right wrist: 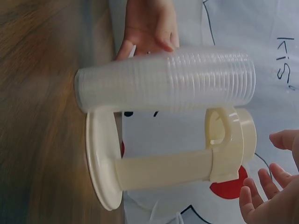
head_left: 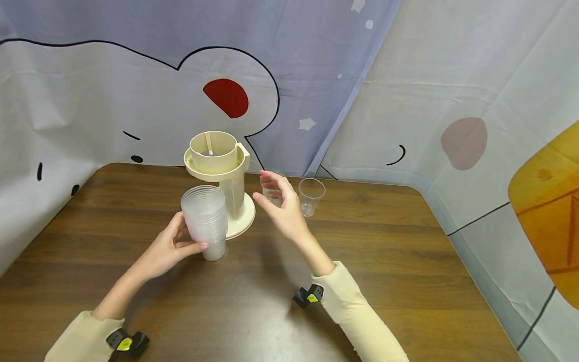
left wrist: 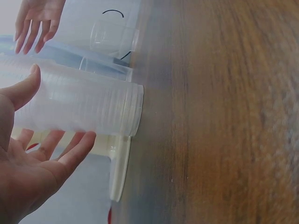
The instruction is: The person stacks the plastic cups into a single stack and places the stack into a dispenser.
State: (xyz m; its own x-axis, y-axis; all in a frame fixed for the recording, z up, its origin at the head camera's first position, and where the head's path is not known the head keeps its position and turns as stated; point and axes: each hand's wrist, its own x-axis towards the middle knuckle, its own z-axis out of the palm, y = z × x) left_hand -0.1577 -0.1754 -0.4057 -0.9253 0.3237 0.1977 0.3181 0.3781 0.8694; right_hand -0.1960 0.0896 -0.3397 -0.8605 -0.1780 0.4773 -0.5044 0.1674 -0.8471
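A tall stack of clear plastic cups [head_left: 205, 216] stands upright on the table in front of the cream-coloured cup dispenser [head_left: 232, 193]. My left hand [head_left: 169, 246] holds the stack low down, thumb on the near side and fingers round the far side. In the left wrist view, the thumb and fingers lie along opposite sides of the stack [left wrist: 79, 100]. My right hand [head_left: 285, 208] is raised to the right of the dispenser, fingers relaxed and apart, holding nothing. Behind it a clear cup [head_left: 273, 179] is partly hidden.
Another single clear cup [head_left: 311, 196] stands on the wooden table [head_left: 384, 261] right of my right hand. The dispenser has an open ring-shaped holder on a post above a round base. A printed cloth [head_left: 181, 115] hangs along the table's back and right edges.
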